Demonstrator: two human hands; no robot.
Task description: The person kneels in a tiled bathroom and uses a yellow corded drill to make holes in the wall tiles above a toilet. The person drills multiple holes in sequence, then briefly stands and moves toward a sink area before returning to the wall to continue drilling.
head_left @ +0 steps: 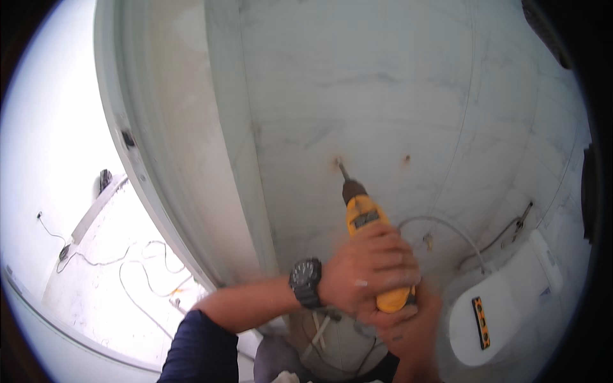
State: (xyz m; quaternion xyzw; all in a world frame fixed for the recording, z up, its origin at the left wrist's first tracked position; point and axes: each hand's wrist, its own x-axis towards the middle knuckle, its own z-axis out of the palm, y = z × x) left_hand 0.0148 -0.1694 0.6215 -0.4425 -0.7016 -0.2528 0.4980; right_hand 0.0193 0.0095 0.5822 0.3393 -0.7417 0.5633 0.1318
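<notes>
We log left hand [367, 268], nearer the bit [343, 171], and right hand [403, 325] wrapped round drill [364, 209], pointing up-left at stained wall spot [335, 163].

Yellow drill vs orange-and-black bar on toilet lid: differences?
The drill is gripped by the left hand and right hand; the bar lies on the toilet lid. The drill is bulky; the bar is slim. Both mix bright and dark parts.
</notes>
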